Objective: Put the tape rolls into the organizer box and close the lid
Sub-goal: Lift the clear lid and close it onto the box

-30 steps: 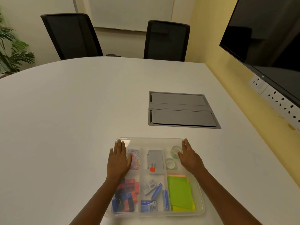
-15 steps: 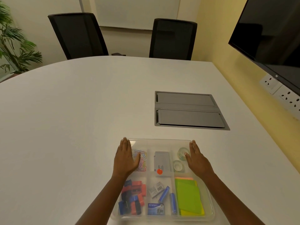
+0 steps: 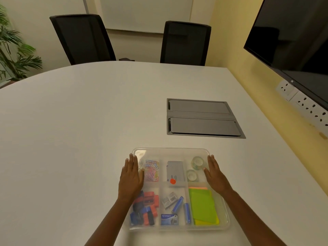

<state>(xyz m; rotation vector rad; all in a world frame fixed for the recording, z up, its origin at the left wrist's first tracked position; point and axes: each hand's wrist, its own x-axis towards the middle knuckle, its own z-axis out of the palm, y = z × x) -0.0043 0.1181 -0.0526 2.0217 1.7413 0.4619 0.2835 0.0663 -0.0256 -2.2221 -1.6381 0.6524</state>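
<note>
Since earlier frame, flat open hands slid outward: left hand (image 3: 131,176), right hand (image 3: 215,174) pressing clear plastic organizer box (image 3: 170,151) lid edges. Two clear tape rolls (image 3: 197,162) inside. Lid looks light, flexible, slippery; press rims.

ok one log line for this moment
left hand flat on lid | right hand flat on lid | tape rolls inside organizer box

A wide white table with a rounded far edge (image 3: 85,125) carries 1 clear plastic organizer box with a see-through lid (image 3: 170,151), which sits flat at the near edge, right of centre. Beyond the box, well apart from it, a grey rectangular cable hatch with 2 flaps (image 3: 202,118) is set flush into the tabletop.
</note>
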